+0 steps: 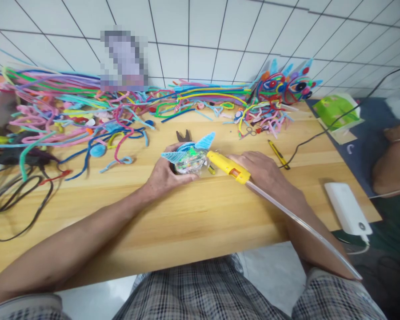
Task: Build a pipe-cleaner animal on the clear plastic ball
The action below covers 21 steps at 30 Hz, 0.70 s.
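Blue-eared ornament (190,164) sits between left thumb (186,178) and, seemingly, fingers (172,148).

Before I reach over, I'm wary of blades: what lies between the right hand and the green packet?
Between the right hand and green packet, the head view shows a utility knife and black cord.
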Motion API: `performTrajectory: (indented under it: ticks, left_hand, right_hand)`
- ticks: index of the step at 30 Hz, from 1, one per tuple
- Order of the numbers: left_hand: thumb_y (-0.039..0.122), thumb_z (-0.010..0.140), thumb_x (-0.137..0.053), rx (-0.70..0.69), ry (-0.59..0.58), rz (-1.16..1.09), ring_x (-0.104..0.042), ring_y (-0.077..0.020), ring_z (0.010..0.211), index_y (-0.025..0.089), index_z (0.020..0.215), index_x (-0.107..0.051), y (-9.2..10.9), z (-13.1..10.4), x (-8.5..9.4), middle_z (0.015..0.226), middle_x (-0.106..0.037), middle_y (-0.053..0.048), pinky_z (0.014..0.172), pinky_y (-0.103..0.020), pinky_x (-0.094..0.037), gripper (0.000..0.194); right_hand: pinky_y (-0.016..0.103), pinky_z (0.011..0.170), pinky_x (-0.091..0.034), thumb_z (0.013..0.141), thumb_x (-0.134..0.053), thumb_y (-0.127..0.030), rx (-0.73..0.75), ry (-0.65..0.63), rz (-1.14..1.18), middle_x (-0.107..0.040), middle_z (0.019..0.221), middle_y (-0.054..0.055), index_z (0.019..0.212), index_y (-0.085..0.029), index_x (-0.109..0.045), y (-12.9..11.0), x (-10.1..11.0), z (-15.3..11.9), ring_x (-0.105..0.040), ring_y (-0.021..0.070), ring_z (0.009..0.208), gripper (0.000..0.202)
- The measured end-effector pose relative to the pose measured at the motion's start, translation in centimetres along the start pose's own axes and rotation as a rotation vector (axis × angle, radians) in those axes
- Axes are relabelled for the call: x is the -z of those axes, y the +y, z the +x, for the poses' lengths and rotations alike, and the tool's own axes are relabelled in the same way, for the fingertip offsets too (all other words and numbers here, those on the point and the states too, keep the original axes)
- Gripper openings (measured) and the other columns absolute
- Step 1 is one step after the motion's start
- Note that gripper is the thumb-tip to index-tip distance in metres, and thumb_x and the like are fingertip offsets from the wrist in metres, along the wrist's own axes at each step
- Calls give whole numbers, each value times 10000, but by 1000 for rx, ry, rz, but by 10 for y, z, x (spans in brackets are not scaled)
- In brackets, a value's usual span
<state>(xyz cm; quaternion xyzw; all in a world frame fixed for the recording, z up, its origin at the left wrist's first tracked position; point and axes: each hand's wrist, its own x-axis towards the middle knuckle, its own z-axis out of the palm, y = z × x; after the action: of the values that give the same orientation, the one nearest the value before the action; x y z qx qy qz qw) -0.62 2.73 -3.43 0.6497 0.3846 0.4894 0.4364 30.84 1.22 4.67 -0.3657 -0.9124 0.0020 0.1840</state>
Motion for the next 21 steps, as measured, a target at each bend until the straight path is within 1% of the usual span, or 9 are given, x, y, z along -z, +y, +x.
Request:
performTrajectory:
  ticks: [3, 7, 11, 14, 16, 21]
  left_hand:
    - [531, 678, -1045, 2, -5, 4, -734, -330, 1251, 260, 1485, -588, -1, 0, 1, 1525, -644, -163, 1193, -569, -559, 967]
    - [531, 677, -1045, 0, 2, 17, -726, -328, 1266, 257, 1485, -585, -2, 0, 1, 1520, -645, -162, 1195, -557, -559, 970]
    - [560, 672, -1038, 15, 11, 29, -714, -333, 1287, 249, 1483, -581, -1, 0, 0, 1514, -648, -161, 1174, -540, -574, 981]
    - [567, 668, -1036, 30, 24, 40, -726, -331, 1254, 248, 1478, -580, 0, 0, 0, 1514, -645, -164, 1166, -553, -576, 983]
    - [581, 667, -1032, 34, 28, 35, -735, -332, 1235, 248, 1474, -580, 0, 0, 0, 1508, -648, -167, 1148, -556, -587, 983]
    - [583, 663, -1034, 45, 31, 29, -740, -339, 1237, 242, 1480, -571, 2, 0, 0, 1403, -704, -153, 1154, -562, -585, 999]
  right_hand:
    - [399, 830, -555, 1091, -493, -251, 22, -10, 11, -790, 1059, 104, 1403, -235, -641, 0, 6, 1, -741, 286, 951, 346]
    - [389, 814, -547, 1105, -472, -253, 30, -28, 24, -782, 1037, 98, 1412, -232, -642, 0, 10, 2, -733, 274, 918, 351]
    - [381, 830, -553, 1104, -489, -265, -1, -50, 8, -788, 1052, 92, 1385, -246, -650, 0, 10, 1, -738, 270, 947, 325]
    - [395, 846, -564, 1087, -501, -244, -28, -59, 4, -795, 1056, 95, 1376, -254, -652, 0, 8, -1, -742, 280, 970, 326]
    - [404, 855, -570, 1073, -508, -232, -40, -43, 12, -797, 1053, 95, 1378, -256, -653, 0, 6, -2, -744, 286, 979, 338]
    - [392, 847, -579, 1095, -475, -232, -16, -48, 24, -800, 1064, 95, 1375, -248, -656, 3, 6, -1, -755, 273, 970, 334]
